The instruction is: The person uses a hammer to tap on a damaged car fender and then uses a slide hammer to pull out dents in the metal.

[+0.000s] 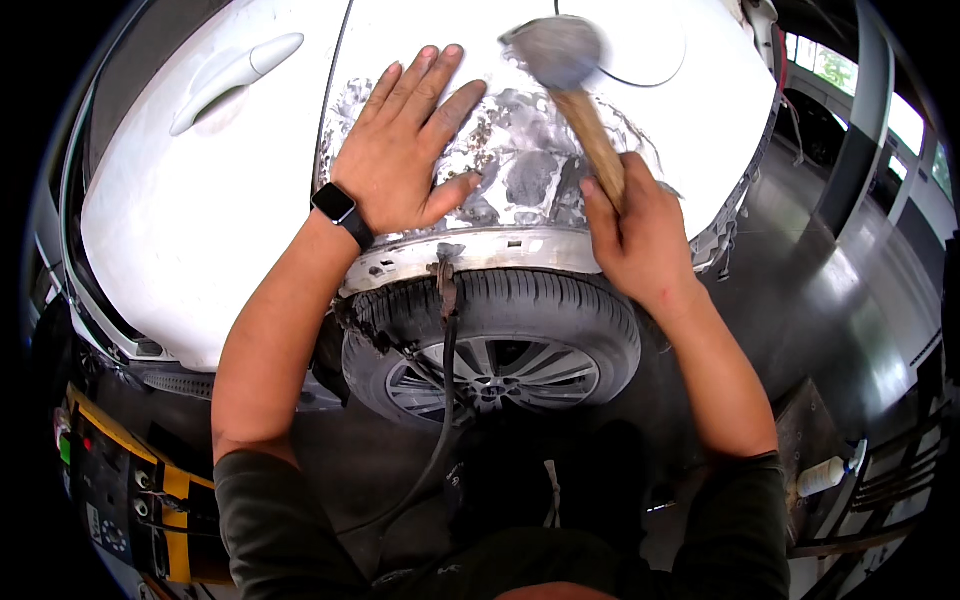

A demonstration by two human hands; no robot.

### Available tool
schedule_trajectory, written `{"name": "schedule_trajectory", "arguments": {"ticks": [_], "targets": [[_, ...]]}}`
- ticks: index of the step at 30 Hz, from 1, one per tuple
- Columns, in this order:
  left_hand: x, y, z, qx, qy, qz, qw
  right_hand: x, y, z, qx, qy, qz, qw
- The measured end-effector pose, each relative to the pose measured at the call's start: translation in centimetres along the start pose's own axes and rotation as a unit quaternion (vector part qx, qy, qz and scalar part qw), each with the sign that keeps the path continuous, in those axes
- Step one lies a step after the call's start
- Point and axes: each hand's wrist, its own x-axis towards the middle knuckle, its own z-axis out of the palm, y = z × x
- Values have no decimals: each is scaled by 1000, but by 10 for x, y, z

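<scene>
My left hand (402,150) lies open on the white car's rear side panel (520,150), its fingers spread over the edge of a patch sanded to bare grey metal. A black smartwatch (336,205) is on that wrist. In my right hand (640,225) is the wooden handle of a hammer (590,130), gripped near its end. The hammer's grey head is blurred, over the upper part of the sanded patch; whether it touches the metal I cannot tell. Below the patch, a clamp (446,290) with a black cable grips the wheel arch lip.
The rear wheel (495,350) sits under the arch, with the cable (440,440) hanging down past it. At the lower left stands a yellow and black machine (130,500). A pump bottle (822,476) is at the lower right, beside a metal rack (890,500). A door handle (240,80) juts out at left.
</scene>
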Motion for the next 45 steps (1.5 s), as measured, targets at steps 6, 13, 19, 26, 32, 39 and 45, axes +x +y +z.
{"name": "schedule_trajectory", "arguments": {"ticks": [6,13,19,26,32,39,45], "targets": [[-1,-1,2,6,-5,1,1000,2,-5,-2,-11,-6,36,999],[-2,-1,-1,9,-8,0,1000,3,-4,-1,-14,-20,39,999],[-3,0,3,2,-8,0,1000,5,1,0,-34,-50,50,997],[0,1,-2,-3,0,2,1000,0,-5,-9,-17,-50,74,996],[-1,0,1,-5,2,-1,1000,4,2,-3,-22,-31,42,998],[-1,2,-1,-3,3,-2,1000,1,-1,1,-19,9,12,1000],[-2,-1,0,1,1,-5,1000,-1,-9,3,-4,23,11,1000]]}}
